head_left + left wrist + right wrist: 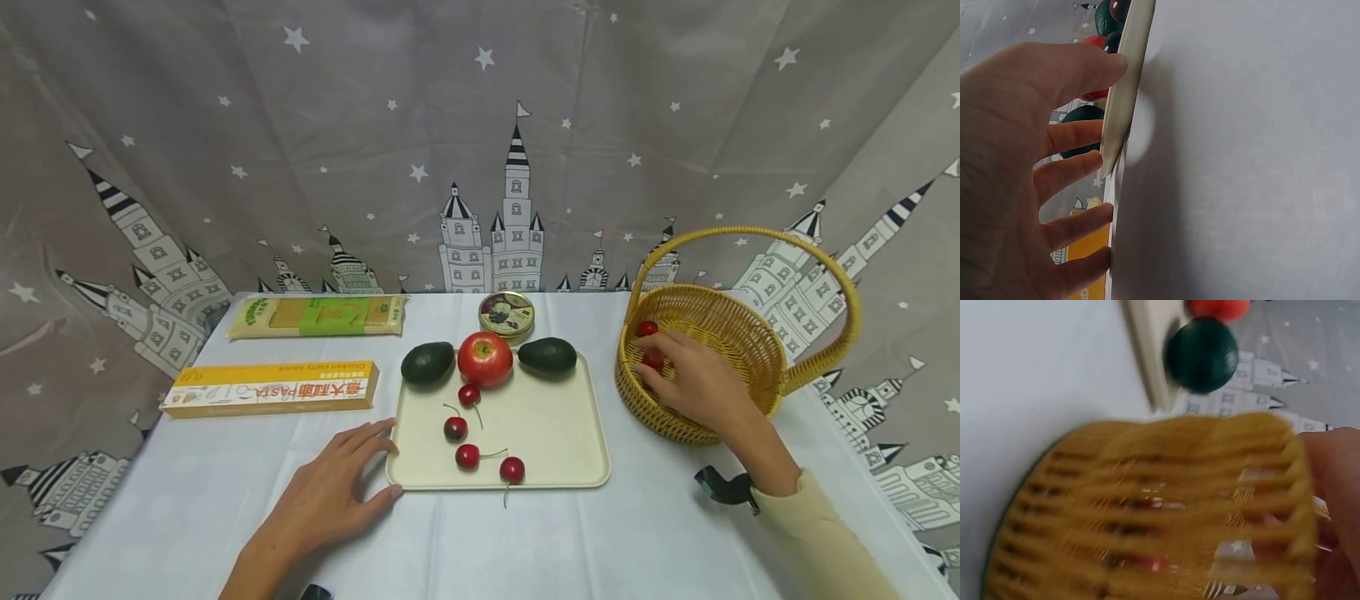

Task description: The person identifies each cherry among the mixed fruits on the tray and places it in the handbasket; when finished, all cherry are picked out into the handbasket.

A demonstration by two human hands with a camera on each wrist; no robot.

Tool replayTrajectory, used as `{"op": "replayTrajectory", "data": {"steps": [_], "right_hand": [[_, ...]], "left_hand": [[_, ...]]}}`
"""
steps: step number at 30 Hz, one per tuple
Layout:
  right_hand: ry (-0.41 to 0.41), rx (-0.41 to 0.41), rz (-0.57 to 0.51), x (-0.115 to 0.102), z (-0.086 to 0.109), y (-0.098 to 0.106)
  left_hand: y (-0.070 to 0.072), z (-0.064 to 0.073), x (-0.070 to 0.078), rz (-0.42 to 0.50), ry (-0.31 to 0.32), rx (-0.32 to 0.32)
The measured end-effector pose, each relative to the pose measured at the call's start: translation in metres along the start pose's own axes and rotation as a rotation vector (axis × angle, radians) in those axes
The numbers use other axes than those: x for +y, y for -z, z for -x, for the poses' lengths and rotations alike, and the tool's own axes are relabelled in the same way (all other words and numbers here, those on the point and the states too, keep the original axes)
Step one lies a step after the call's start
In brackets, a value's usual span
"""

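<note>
My left hand [335,487] rests at the left edge of a cream tray [555,433], fingers spread, thumb and fingertips against the rim. On the tray lie several cherries [467,457] with stems, a red apple [485,359] and two avocados [427,364] [547,357]. Inside a wicker basket [757,325], my right hand [701,382] reaches down with a cherry [654,359] between thumb and index finger. Another cherry [647,328] shows just behind it by the basket's left wall. The basket's weave hides most of the right fingers in the right wrist view.
A yellow pasta box [273,389] and a green-labelled noodle packet [318,316] lie left of the tray. Behind the apple stands a round tin [507,314]. The basket's tall handle [843,292] arches over it. A grey castle-print curtain [375,150] hangs behind the table.
</note>
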State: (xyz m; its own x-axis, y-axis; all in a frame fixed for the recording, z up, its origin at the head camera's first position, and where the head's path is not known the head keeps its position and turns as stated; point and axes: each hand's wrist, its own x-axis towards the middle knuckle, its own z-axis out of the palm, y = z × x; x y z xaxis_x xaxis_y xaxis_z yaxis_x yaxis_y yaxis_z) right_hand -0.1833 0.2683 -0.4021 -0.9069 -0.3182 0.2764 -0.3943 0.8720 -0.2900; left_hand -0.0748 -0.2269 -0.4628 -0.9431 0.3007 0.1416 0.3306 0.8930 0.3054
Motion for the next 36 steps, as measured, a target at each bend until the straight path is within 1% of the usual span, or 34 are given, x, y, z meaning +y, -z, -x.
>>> {"op": "replayTrajectory", "data": {"steps": [5,8,15,21,26,29,36], "right_hand": [[0.049,0.051,-0.05,-0.018,-0.003,-0.002],[0.09,0.062,-0.07,-0.027,-0.005,-0.004],[0.137,0.027,-0.072,-0.048,-0.003,-0.01],[0.173,-0.001,-0.077,-0.061,-0.001,-0.016],[0.221,-0.012,-0.094,-0.07,0.002,-0.023],[0.242,-0.038,-0.111,-0.076,0.004,-0.028],[0.257,-0.103,-0.15,-0.088,0.009,-0.038]], "left_hand": [[0.0,0.0,-0.001,-0.002,0.002,-0.004],[-0.001,0.0,0.0,0.0,0.011,-0.013],[0.0,0.0,0.0,-0.002,0.008,-0.011],[0.0,0.0,0.001,-0.005,0.005,-0.012],[0.0,0.001,0.0,-0.003,0.006,-0.013],[0.0,0.001,0.0,-0.003,0.001,-0.009],[0.0,0.0,-0.002,-0.009,-0.031,0.022]]}}
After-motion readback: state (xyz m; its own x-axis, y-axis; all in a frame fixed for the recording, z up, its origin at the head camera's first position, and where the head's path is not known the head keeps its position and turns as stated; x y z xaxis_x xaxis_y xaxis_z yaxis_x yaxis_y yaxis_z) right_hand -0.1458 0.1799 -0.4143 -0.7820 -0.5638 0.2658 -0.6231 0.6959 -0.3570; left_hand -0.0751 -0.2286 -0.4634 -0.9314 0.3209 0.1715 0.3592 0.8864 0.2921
